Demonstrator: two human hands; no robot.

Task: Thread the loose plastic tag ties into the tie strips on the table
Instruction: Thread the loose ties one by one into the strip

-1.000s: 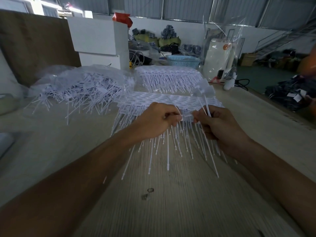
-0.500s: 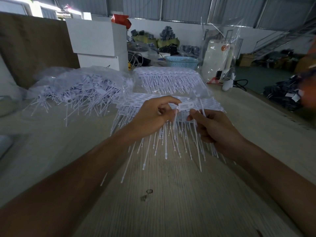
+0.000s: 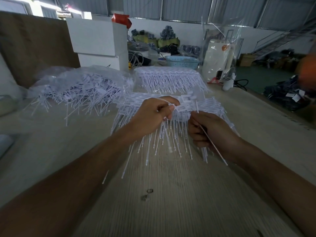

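The scene is dim, lit mainly by daylight from the high windows [image 3: 42, 9] at upper left, which blow out to white. Wide-angle distortion bends the edges. Forearms fall in shadow; an orange blur [image 3: 307, 69] at right, perhaps moving, stays unreadable.

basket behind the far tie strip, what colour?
Light blue basket with a perforated lattice wall; head view, the only one.

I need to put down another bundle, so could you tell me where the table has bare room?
The pale wood-grain table is bare in front, between the two forearms, short of the white tie tails. A bare strip lies right of the near white tie strip. Crowded: the clear bag of loose white ties at left, the far tie strip and the blue plastic basket behind.
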